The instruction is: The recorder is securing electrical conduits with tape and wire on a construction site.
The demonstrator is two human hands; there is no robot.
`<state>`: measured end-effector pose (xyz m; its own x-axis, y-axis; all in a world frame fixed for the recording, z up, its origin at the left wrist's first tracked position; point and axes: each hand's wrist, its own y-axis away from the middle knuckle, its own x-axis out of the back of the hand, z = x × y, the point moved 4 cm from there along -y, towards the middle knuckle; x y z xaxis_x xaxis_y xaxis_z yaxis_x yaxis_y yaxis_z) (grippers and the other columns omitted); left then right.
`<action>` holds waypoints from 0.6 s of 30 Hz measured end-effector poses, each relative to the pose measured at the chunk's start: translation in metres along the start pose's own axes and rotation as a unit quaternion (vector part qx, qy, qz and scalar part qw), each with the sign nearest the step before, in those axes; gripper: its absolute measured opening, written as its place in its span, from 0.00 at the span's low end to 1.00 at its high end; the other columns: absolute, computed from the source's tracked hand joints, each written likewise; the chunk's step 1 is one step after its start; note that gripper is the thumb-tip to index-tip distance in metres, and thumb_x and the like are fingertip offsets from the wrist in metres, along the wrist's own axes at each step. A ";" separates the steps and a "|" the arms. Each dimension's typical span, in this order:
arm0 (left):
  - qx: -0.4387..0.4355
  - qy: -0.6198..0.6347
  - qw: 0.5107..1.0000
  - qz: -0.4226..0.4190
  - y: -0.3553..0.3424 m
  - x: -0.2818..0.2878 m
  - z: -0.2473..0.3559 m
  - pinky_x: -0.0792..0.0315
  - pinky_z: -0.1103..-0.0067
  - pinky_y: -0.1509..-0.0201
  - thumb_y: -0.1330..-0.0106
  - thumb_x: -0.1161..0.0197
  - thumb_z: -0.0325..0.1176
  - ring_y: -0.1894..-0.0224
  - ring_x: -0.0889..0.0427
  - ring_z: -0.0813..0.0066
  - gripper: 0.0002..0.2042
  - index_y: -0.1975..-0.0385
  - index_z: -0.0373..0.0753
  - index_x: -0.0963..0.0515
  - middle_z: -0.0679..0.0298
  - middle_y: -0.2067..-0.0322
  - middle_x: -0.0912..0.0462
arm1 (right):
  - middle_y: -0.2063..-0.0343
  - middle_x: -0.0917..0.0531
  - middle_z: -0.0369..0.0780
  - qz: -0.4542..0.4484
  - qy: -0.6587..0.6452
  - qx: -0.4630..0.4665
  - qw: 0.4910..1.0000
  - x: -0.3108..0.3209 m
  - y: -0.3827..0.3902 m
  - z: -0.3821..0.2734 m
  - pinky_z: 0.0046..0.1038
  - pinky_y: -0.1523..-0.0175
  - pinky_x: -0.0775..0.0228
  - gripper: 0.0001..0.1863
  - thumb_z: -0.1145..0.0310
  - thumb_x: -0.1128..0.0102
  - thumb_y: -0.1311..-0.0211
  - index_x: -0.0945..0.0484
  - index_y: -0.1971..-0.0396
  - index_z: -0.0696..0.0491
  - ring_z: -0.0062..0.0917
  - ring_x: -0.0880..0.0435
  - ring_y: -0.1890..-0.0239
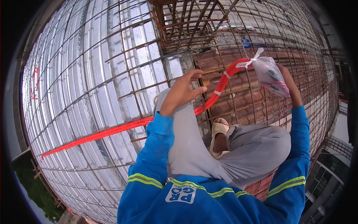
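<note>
- One bundle of red tubes (220,86) runs through the bar grid; its separate tubes are too merged to count.
- Its long axis climbs gently from far left, passes behind one leg, then curves up and bends right at its end.
- Two white bands (217,92) circle the curve; one white tie (246,64) is knotted at the end.
- One clear plastic bag (269,76) covers that end, at upper right.
- Right hand (283,71): one, at the bag's right side; fingers hidden, so I cannot tell its grip.
- Left hand (181,91): one, empty, thumb and fingers spread, near the curve.
- Beneath: silver ribbed sheets (112,80) left, brown corrugated sheets (238,100) right.
</note>
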<state>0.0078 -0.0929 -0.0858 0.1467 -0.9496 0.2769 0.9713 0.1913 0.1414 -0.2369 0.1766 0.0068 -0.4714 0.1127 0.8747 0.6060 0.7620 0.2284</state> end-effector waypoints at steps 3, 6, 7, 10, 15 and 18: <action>0.017 0.056 0.998 0.033 -0.007 0.004 -0.008 0.31 0.73 0.45 0.44 0.33 0.33 0.50 0.24 0.68 0.23 0.48 0.38 0.31 0.59 0.54 0.22 | 0.62 0.19 0.41 0.064 -0.187 -0.095 0.976 0.021 0.012 0.105 0.24 0.57 0.30 0.22 0.60 0.41 0.41 0.27 0.54 0.61 0.24 0.21 0.62; 0.024 0.085 0.994 0.059 -0.007 0.017 -0.019 0.30 0.74 0.47 0.43 0.34 0.32 0.52 0.23 0.69 0.21 0.50 0.37 0.30 0.59 0.56 0.21 | 0.62 0.20 0.38 0.138 -0.218 -0.150 0.954 0.043 0.026 0.125 0.23 0.58 0.30 0.23 0.55 0.46 0.37 0.26 0.54 0.60 0.20 0.22 0.64; 0.039 0.103 0.991 0.071 -0.006 0.023 -0.023 0.30 0.73 0.47 0.44 0.34 0.33 0.53 0.22 0.68 0.21 0.51 0.37 0.29 0.58 0.56 0.21 | 0.62 0.20 0.38 0.138 -0.224 -0.157 0.952 0.044 0.030 0.127 0.23 0.58 0.30 0.23 0.55 0.46 0.37 0.26 0.54 0.60 0.20 0.22 0.64; 0.057 0.083 0.994 0.038 -0.002 0.045 -0.053 0.29 0.74 0.47 0.43 0.35 0.32 0.53 0.22 0.69 0.20 0.50 0.37 0.29 0.59 0.55 0.22 | 0.63 0.20 0.38 0.143 -0.126 -0.153 0.970 0.046 0.032 0.113 0.23 0.58 0.29 0.20 0.59 0.46 0.37 0.26 0.53 0.59 0.19 0.22 0.64; 0.172 -0.111 0.974 0.092 0.018 0.078 -0.142 0.26 0.74 0.55 0.43 0.38 0.30 0.59 0.20 0.69 0.17 0.53 0.35 0.27 0.57 0.59 0.20 | 0.64 0.20 0.38 0.041 -0.142 -0.174 0.974 -0.012 0.048 0.135 0.23 0.59 0.30 0.18 0.61 0.45 0.37 0.26 0.56 0.60 0.20 0.22 0.65; 0.136 -0.190 0.972 0.023 0.052 0.075 -0.198 0.27 0.73 0.60 0.44 0.39 0.32 0.65 0.20 0.64 0.15 0.57 0.37 0.25 0.57 0.62 0.20 | 0.67 0.20 0.38 0.020 -0.215 -0.177 0.960 -0.076 0.061 0.119 0.25 0.60 0.31 0.17 0.62 0.44 0.39 0.25 0.59 0.61 0.21 0.23 0.66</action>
<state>0.1061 -0.2036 -0.2458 0.0593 -0.7881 0.6127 0.8725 0.3391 0.3518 -0.2401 0.2902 -0.0965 -0.6180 0.4484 0.6458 0.7733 0.4950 0.3962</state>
